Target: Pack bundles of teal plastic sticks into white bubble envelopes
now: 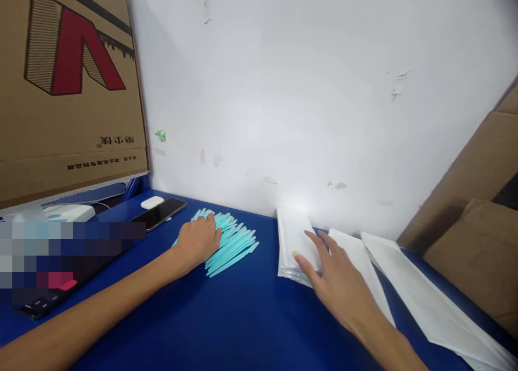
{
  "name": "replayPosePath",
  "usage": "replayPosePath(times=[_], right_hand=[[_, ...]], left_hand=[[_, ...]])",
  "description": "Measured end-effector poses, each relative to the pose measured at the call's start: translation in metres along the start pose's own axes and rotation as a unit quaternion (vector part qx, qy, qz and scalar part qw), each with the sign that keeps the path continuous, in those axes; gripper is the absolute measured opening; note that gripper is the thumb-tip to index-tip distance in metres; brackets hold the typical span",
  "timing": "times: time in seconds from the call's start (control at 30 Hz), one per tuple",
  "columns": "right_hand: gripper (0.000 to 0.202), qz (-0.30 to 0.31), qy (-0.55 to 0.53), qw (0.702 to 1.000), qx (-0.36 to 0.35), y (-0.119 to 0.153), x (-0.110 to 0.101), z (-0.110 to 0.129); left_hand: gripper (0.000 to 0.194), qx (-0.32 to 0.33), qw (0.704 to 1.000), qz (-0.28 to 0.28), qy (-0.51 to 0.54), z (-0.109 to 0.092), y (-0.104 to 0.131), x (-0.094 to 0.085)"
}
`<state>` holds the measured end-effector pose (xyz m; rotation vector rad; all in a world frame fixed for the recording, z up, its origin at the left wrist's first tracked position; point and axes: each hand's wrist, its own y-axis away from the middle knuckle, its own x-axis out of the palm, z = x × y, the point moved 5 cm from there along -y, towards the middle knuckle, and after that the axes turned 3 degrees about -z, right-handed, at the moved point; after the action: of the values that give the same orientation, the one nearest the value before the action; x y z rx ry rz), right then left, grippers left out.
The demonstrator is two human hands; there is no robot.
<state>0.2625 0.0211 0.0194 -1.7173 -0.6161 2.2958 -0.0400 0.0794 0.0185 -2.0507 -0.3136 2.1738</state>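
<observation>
My left hand (199, 240) rests on the left part of a pile of turquoise, pointed plastic sticks (234, 247), its fingers curled over them; what they grip, if anything, is hidden. On the right, my right hand (329, 266) has its fingers spread over a stack of white packets (293, 236) with clear plastic showing at the front edge. Its thumb and fingertips are at the top packet, and nothing is gripped between them. More white sheets or sleeves (421, 290) lie to the right of that hand, partly behind it.
A dark phone (162, 213) and a white rounded case (152, 202) lie at the back left of the blue table (243, 322). A large printed cardboard box (81, 117) stands at the left. Brown cardboard (477, 252) leans at the right. A white wall (283, 90) bounds the back.
</observation>
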Motion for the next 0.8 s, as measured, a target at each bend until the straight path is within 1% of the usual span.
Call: replayPosePath(times=[0.1, 0.17, 0.27, 0.37, 0.5, 0.6, 0.7, 0.77, 0.8], right_hand=[[0.073, 0.019, -0.002, 1.0, -0.021, 0.005, 0.009, 0.008], [0.075, 0.035, -0.003, 0.999, -0.02, 0.006, 0.013, 0.008], [0.076, 0.037, 0.003, 0.999, -0.017, 0.004, 0.013, 0.007], [0.072, 0.017, 0.006, 0.999, -0.039, 0.0, 0.007, 0.008], [0.055, -0.022, -0.005, 0.996, -0.085, -0.002, -0.004, 0.012], [0.048, -0.041, 0.002, 0.992, -0.118, -0.002, -0.008, 0.013], [0.044, -0.048, 0.012, 0.989, -0.136, -0.003, -0.011, 0.009], [0.044, -0.066, 0.013, 0.987, -0.143, -0.006, -0.019, 0.003], [0.044, -0.086, 0.015, 0.987, -0.138, -0.008, -0.026, -0.001]], left_hand=[[0.052, 0.007, 1.0, -0.007, -0.01, -0.002, 0.002, -0.002], [0.05, 0.012, 1.0, -0.012, -0.014, -0.003, 0.003, -0.003], [0.048, 0.015, 0.999, -0.025, -0.022, -0.004, 0.004, -0.004], [0.046, 0.02, 0.998, -0.045, -0.03, -0.004, 0.004, -0.006], [0.044, 0.043, 0.996, -0.076, -0.032, -0.008, 0.004, -0.012], [0.041, 0.063, 0.993, -0.095, -0.027, -0.011, 0.005, -0.015], [0.038, 0.088, 0.99, -0.113, -0.016, -0.016, 0.005, -0.018], [0.037, 0.104, 0.987, -0.126, -0.006, -0.019, 0.006, -0.021], [0.036, 0.111, 0.985, -0.132, 0.0, -0.02, 0.007, -0.023]])
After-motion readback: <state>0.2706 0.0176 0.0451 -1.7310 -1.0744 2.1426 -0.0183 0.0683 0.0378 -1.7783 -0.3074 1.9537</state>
